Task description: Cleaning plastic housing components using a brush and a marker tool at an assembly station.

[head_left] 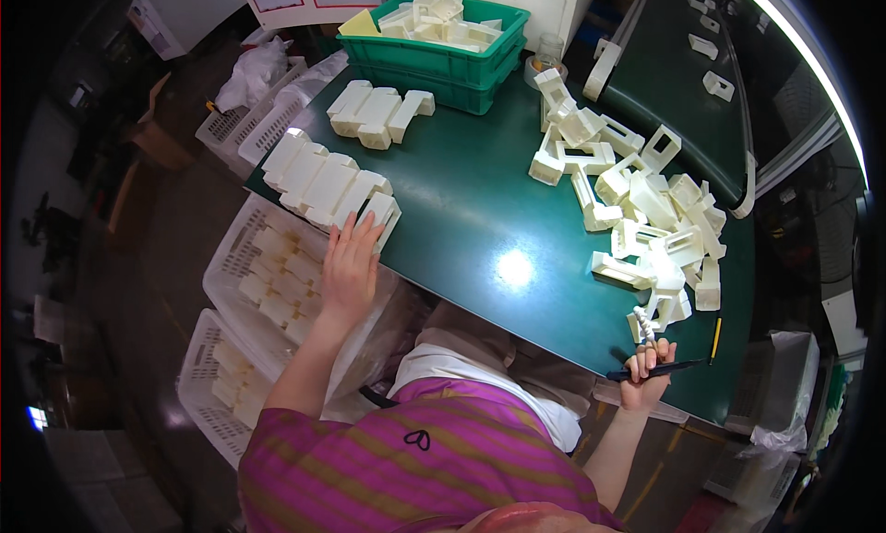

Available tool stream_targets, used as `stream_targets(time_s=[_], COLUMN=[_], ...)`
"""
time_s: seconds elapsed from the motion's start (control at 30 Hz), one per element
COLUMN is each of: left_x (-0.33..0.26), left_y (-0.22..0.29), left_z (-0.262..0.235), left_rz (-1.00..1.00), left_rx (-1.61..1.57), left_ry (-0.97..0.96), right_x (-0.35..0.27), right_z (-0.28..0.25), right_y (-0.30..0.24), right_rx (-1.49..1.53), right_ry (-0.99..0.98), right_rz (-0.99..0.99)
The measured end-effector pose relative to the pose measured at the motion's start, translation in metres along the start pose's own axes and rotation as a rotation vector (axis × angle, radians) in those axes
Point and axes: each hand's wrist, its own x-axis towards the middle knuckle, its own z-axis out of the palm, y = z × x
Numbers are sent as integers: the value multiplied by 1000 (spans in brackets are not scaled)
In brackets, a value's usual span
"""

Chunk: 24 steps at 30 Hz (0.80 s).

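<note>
My left hand (349, 270) lies with fingers stretched over the near end of a row of cream-white plastic housings (318, 180) along the table's left edge. Its fingertips touch the last housing (380, 217); the thumb is hidden. By the table's front right edge, my right hand (648, 374) is closed round a slim black handheld tool (678, 367), whose exact kind I cannot make out. One right finger, wrapped in a white ribbed covering (643, 324), points at the near end of a loose heap of similar housings (651, 201).
A shorter row of housings (374, 113) sits farther back, before stacked green crates (438, 67) holding more parts. White perforated baskets (245, 247) stand below the left edge. A dark conveyor belt (688, 81) carries several parts at the far right. A yellow-and-black pen-like stick (716, 339) lies near my right hand.
</note>
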Motion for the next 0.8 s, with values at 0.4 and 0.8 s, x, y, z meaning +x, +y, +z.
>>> stream_targets(time_s=[0.4,0.8], left_x=[35,41], left_y=[63,160], left_z=[18,53], left_rz=[193,607], left_rx=[-351,-712], left_ry=[-58,-285], right_x=[3,21], right_z=[50,27], right_y=[-12,-2], right_rx=[-1583,-2057], right_ry=[-30,295], right_rz=[-832,-764])
